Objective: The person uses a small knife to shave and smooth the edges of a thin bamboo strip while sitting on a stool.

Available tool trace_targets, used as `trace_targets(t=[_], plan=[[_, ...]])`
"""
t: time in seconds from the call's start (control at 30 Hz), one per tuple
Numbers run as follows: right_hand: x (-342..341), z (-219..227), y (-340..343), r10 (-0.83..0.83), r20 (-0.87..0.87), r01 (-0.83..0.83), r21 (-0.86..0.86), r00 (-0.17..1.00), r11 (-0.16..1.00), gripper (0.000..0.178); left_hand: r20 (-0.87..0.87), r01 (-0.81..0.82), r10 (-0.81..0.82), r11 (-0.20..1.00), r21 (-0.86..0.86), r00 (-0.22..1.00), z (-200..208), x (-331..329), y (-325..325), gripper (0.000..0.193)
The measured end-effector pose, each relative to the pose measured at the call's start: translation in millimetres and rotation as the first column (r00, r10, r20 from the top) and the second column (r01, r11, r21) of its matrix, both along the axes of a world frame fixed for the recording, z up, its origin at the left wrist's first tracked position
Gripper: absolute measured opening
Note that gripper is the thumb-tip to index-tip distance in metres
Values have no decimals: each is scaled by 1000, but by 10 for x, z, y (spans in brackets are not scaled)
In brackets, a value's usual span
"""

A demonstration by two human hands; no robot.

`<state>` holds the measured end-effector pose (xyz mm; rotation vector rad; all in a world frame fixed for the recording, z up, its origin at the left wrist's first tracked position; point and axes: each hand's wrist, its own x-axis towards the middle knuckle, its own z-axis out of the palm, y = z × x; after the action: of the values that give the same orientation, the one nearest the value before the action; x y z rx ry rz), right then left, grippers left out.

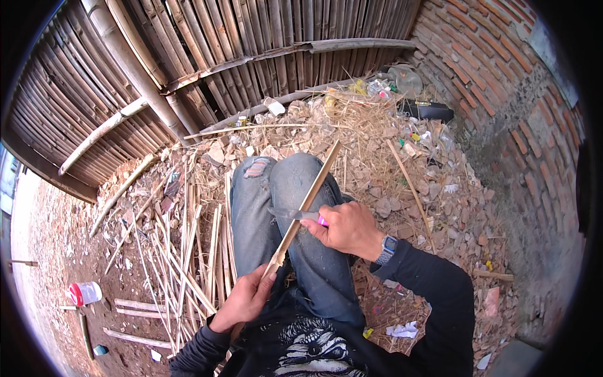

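Observation:
Across my jeans-covered thighs a split bamboo strip (322, 174) slants from the lower left up to the right. My left hand (247, 298) is closed round its lower part, close to a rough, splintered spot. In my right hand (349, 227) is a knife (290, 214) with a bright pink handle. Its grey blade points left and lies across the strip, around the strip's middle. The fingers of my right hand wrap the handle and hide most of it.
Several pale bamboo strips (188, 251) lie piled on the ground to my left. A clear jar with a red lid (85, 293) lies farther left. Ahead stands a bamboo wall (264, 38); a brick wall (502, 81) rises on the right. Rubble, straw and a black case (427, 110) lie between.

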<state>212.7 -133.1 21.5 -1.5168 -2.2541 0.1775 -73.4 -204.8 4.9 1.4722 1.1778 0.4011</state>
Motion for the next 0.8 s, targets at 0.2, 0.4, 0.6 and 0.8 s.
trace_targets(t=[0.2,0.4,0.6,0.8], plan=[[307,78,479,-268,-64,270,16,961,963,64,188,56,-12,972,-228,982,71,48,39,40],[339,59,493,-213,-21,213,24,977,977,66,246,68,-6,968,-243,969,17,-41,14,44],[964,133,693,-417,-72,421,68,906,904,68,226,103,-62,980,-170,972,-35,-56,39,43],[119,209,79,-34,-40,29,-125,999,992,59,72,51,-44,994,-98,996,-79,-67,32,36]])
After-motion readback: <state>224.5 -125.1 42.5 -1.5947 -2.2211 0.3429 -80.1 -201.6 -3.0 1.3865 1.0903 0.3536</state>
